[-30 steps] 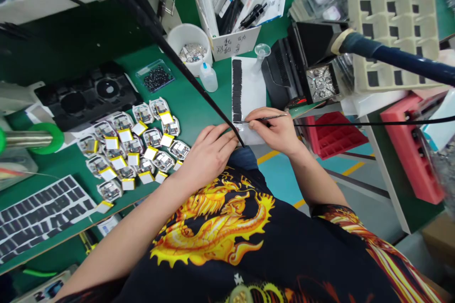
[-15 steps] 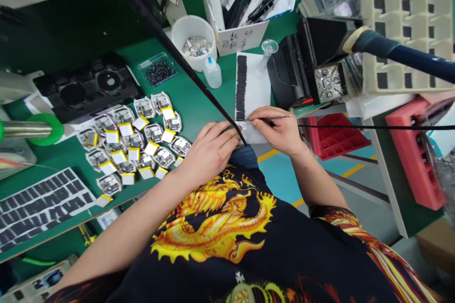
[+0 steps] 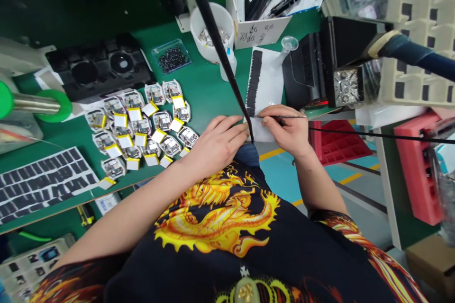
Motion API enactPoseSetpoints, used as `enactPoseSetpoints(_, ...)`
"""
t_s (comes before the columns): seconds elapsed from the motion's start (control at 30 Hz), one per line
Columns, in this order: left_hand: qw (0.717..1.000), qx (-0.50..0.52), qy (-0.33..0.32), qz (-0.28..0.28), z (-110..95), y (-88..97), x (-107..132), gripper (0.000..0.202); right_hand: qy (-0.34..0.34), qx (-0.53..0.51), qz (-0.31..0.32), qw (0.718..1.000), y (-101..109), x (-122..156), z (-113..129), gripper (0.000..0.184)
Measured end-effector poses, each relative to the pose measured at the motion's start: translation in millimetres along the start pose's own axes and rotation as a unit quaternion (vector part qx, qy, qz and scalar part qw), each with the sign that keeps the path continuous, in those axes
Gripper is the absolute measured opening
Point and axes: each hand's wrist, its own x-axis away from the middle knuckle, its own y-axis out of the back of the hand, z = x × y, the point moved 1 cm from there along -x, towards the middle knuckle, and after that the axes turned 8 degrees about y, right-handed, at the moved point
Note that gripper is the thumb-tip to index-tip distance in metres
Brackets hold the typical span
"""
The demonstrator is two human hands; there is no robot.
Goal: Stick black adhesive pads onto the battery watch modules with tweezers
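Thin dark tweezers [image 3: 295, 116] are pinched in my right hand [image 3: 289, 131], their tip pointing left at the lower end of a white sheet [image 3: 267, 86]. A column of narrow black strips [image 3: 253, 75] runs along that sheet's left side. My left hand [image 3: 223, 143] lies flat at the table's front edge, fingers stretched toward the sheet's lower left corner. A dark slanting bar [image 3: 227, 66] crosses in front and hides part of its fingertips. Left of this hand sit several opened watch cases [image 3: 170, 146] with small silver-and-yellow batteries [image 3: 125, 141].
A dropper bottle [image 3: 228, 65], a white cup [image 3: 212, 14] and a clear box of tiny black parts [image 3: 172, 58] stand behind. A black device [image 3: 302, 68] flanks the sheet on the right. A sheet of black pads [image 3: 46, 182] lies far left.
The whole view has shifted, so the bench items sit further right in the picture. Both hands keep nearly the same place at the white sheet, tweezers still in the right.
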Motion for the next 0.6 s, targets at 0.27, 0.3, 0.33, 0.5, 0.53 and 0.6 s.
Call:
enactPoseSetpoints(0.27, 0.999, -0.008, 0.020, 0.037, -1, 0.0, -2, 0.037, -0.021, 0.007, 0.004, 1.000, -1, 0, 1, 0.012)
enactPoseSetpoints(0.3, 0.999, -0.010, 0.022, 0.037, -1, -0.5, -3, 0.038, -0.022, 0.007, 0.003, 1.000, -1, -1, 1, 0.012)
enactPoseSetpoints(0.33, 0.999, -0.015, 0.023, 0.035, -1, -0.9, -4, 0.038, -0.022, 0.007, 0.003, 1.000, -1, -1, 1, 0.011)
enactPoseSetpoints(0.5, 0.996, -0.079, 0.014, 0.042, -6, 1.9, -10, 0.036, -0.024, 0.005, 0.000, 1.000, 2, -1, 2, 0.011)
enactPoseSetpoints(0.53, 0.995, -0.092, 0.013, 0.046, -8, 2.8, -11, 0.034, -0.026, 0.003, -0.005, 1.000, 3, -1, 3, 0.011)
enactPoseSetpoints(0.6, 0.992, -0.113, 0.014, 0.049, -11, 3.9, -14, 0.032, -0.035, 0.000, -0.030, 0.999, 6, -4, 8, 0.010)
